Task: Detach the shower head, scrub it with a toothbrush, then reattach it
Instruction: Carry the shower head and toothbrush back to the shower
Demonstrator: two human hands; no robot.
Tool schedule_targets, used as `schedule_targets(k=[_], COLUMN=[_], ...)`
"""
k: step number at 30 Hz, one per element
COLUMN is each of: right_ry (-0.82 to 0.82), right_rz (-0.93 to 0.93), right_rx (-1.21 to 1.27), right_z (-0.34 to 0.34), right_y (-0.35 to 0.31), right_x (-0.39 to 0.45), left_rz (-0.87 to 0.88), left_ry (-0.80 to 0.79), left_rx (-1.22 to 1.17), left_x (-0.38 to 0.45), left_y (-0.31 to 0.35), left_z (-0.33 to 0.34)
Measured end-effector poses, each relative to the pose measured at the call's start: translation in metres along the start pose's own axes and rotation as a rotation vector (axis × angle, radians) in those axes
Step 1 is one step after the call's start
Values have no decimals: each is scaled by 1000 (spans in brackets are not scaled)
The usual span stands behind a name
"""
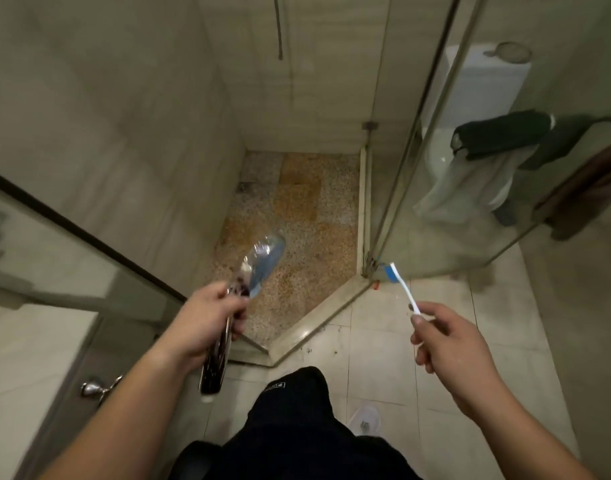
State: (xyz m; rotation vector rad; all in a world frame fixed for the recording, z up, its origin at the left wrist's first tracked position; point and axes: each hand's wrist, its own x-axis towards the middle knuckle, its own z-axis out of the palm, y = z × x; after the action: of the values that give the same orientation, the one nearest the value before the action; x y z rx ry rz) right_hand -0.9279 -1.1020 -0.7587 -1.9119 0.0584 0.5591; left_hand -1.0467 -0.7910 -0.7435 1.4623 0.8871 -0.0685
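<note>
**Head detached, brush in hand, scrub not yet begun**

Head view. The left hand (207, 318) is curled round the chrome handle of the shower head (241, 292), at mid-handle. The handle's butt points near, toward the person; the face points far, over the speckled shower floor (307, 216). The right hand (446, 341) pinches the toothbrush (403, 287) by the end of its white handle, bristle end up and far. Brush and head are well apart, with no contact.

Judged step: the head is off its mount, so detaching looks done and scrubbing is the step in hand. The next move calls for bringing the bristles onto the face, probably with the head turned so the face meets the brush.

Look of the head: shiny chrome handle with dark reflections; the face end is motion-blurred, pale blue-grey and glossy. Nozzles and any scale are too blurred to tell. A hose (279, 29) hangs on the far wall.
</note>
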Motion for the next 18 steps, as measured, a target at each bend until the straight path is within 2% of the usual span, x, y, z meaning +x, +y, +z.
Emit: schedule_targets(k=[4,8,18], right_ry=[-34,-58,-18], right_rz=[-4,-42,-77], right_rx=[-36,-53,-157], right_z=[-3,9,18], right_y=[-17,-39,-61], right_x=[24,58,124], left_rz=[-17,-28,145], left_ry=[54,102,151], left_rx=[46,-9,-50], left_x=[-2,17,125], left_y=[-19,-17,91], left_z=[-2,-1,3])
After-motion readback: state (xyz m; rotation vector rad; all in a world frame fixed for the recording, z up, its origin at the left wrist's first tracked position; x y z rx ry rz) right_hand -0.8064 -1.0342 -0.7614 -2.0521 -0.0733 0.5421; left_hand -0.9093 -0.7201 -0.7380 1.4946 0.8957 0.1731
